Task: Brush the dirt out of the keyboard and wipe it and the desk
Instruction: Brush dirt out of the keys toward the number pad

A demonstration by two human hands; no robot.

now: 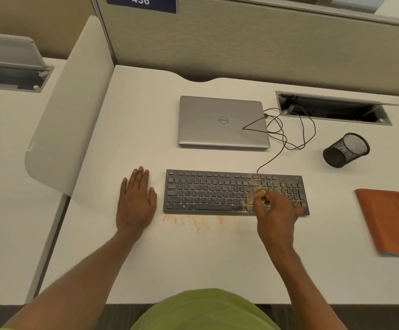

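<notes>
A dark keyboard (208, 192) lies in the middle of the white desk (146, 263), with orange-brown dirt spread over its right half. My right hand (276, 214) grips a small brush (248, 202) whose pale bristles touch the keys near the right end of the space bar; the brush is blurred. My left hand (135, 200) rests flat on the desk just left of the keyboard, fingers straight. Loose dirt (195, 222) lies scattered on the desk in front of the keyboard. An orange cloth (386, 221) lies at the right.
A shut silver laptop (222, 122) sits behind the keyboard, with a black cable (286, 139) looping to an open cable slot (334, 109). A black mesh pen cup (345, 151) lies tipped on its side at the right. A low divider (67, 110) bounds the desk's left side.
</notes>
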